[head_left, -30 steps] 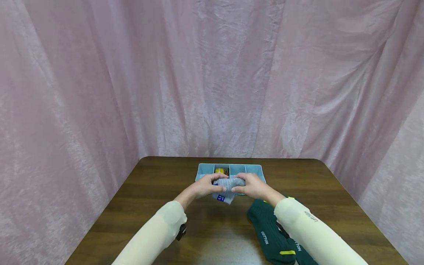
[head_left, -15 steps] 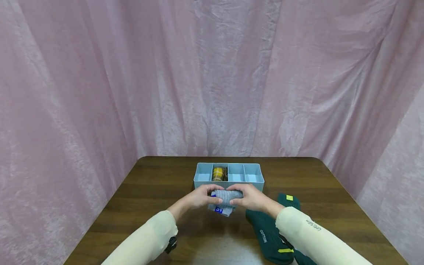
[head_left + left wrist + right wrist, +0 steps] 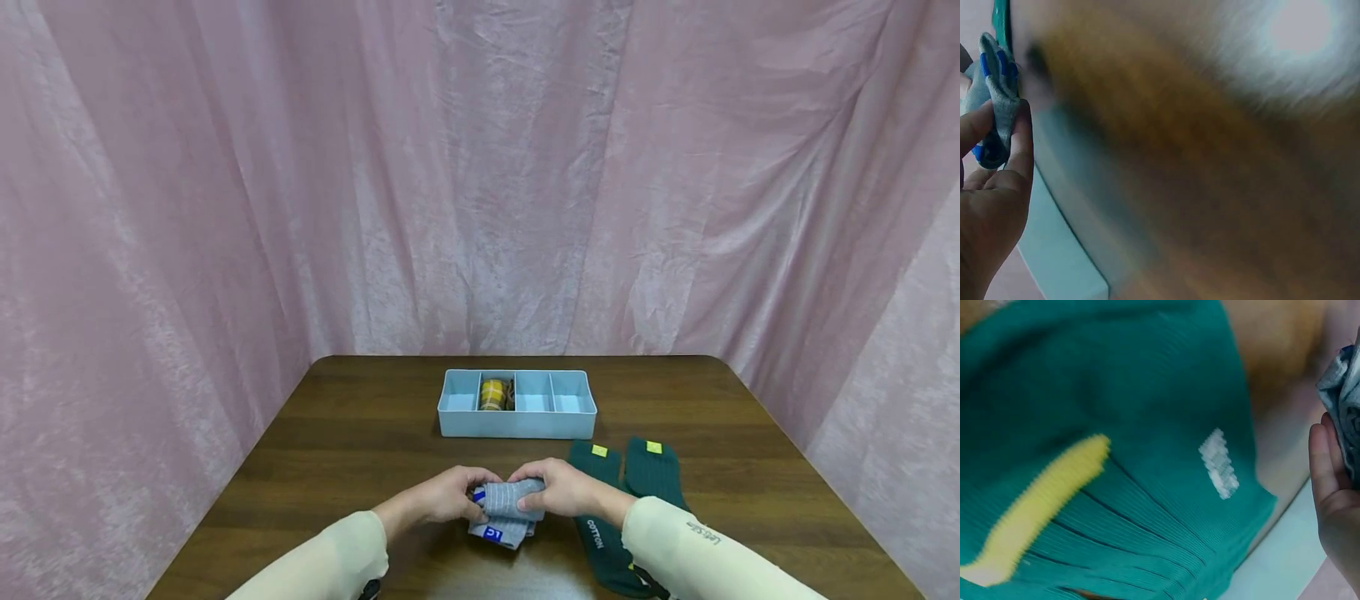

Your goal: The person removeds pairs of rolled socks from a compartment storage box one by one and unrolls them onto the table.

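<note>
Grey socks with blue patches [image 3: 506, 527], partly rolled up, are held between both hands near the front of the table. My left hand [image 3: 450, 493] grips the roll's left end; in the left wrist view thumb and fingers pinch the socks [image 3: 1002, 106] from two sides. The right hand [image 3: 564, 490] holds the other end, with its thumb on the near side. In the right wrist view, the fingers of the right hand [image 3: 1339, 506] lie against the rolled grey cloth [image 3: 1341, 387]. A loose flap with a blue label hangs below the roll.
A light blue divided box [image 3: 517, 425] stands further back; a yellow checked roll [image 3: 492, 394] sits in its second compartment from the left. Two green socks [image 3: 600, 475] with yellow patches lie to the right, partly under the right forearm. A pink curtain [image 3: 480, 183] hangs behind the table.
Both hands have brought the grey sock roll back from the box toward the table's front, lower in the head view. The box and its yellow roll are now uncovered.
</note>
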Demonstrator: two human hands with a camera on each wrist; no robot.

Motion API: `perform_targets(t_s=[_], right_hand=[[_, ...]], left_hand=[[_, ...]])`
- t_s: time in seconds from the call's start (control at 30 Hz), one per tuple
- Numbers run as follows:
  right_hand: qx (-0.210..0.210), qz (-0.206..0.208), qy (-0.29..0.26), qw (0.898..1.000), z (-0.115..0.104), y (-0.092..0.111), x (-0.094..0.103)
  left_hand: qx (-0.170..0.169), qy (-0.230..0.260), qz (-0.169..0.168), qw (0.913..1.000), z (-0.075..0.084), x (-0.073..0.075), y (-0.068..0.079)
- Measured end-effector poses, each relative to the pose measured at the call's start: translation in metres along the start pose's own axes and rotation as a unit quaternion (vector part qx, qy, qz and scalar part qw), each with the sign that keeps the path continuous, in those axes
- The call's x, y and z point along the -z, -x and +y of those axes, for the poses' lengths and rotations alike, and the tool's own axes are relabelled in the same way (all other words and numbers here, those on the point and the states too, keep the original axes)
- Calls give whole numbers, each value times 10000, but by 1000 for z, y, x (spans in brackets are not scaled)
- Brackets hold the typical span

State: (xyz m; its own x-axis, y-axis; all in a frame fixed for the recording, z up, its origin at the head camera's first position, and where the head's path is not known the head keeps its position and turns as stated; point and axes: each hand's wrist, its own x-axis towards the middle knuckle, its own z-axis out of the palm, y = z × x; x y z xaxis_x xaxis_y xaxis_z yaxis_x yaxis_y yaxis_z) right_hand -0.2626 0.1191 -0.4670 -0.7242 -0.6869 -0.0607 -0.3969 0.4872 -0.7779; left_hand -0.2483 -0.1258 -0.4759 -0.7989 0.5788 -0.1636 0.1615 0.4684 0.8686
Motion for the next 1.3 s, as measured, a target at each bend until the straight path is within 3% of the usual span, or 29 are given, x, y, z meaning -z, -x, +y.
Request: perform_targets(t_s=[0.13, 0.33, 0.47, 0.6, 0.77, 1.07, 1.3], right_hand=[[-30, -70, 218, 9997, 4, 2, -9], [149, 262, 1252, 9917, 5, 6, -17], [753, 721, 2264, 9684, 1, 11, -21], [1163, 702, 2846, 9490, 1, 13, -22], [947, 412, 2689, 9576, 1, 12, -21], [647, 369, 2383, 9683, -3, 2, -16], [258, 346, 2045, 9779, -3, -3, -15]], left_hand=[[-81, -168, 13, 9998, -7, -7, 5], [-340, -1085, 314, 9930, -11, -8, 10], [-308, -1508, 355, 9874, -10, -7, 10], [-305, -1756, 377, 9833, -11, -7, 11], [-399, -1660, 503, 9840, -13, -3, 14], [-758, -1192, 1037, 9845, -18, 4, 24], [-718, -919, 1336, 9842, -19, -1, 33]])
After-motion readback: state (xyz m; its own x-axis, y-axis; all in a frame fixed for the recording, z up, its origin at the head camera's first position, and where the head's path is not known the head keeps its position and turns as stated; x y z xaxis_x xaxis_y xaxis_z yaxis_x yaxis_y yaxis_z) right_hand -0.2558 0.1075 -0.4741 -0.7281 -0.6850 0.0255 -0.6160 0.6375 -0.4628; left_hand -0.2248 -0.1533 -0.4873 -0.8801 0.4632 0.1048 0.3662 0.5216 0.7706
